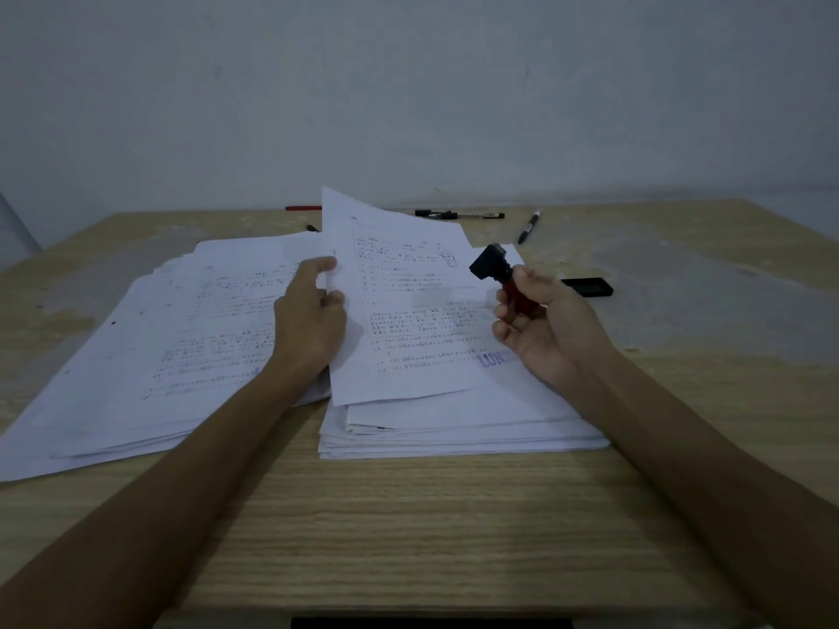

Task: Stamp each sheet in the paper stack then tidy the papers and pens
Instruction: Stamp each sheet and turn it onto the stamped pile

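A printed sheet [399, 301] is pinched at its left edge by the left hand [313, 315], thumb on top, and lifted off the right stack [454, 429]; a purple stamp mark [495, 357] is seen near its lower right corner. The red-handled stamp [499, 276] is clasped by the curled fingers of the right hand [540, 324], held above the sheet. Two paper piles are counted on the tabletop [408, 515]; the left pile [150, 347] is spread loosely. Beyond lie a red pen [303, 207], two black pens [458, 215] touching, another pen [529, 226], and a black ink pad [588, 286].
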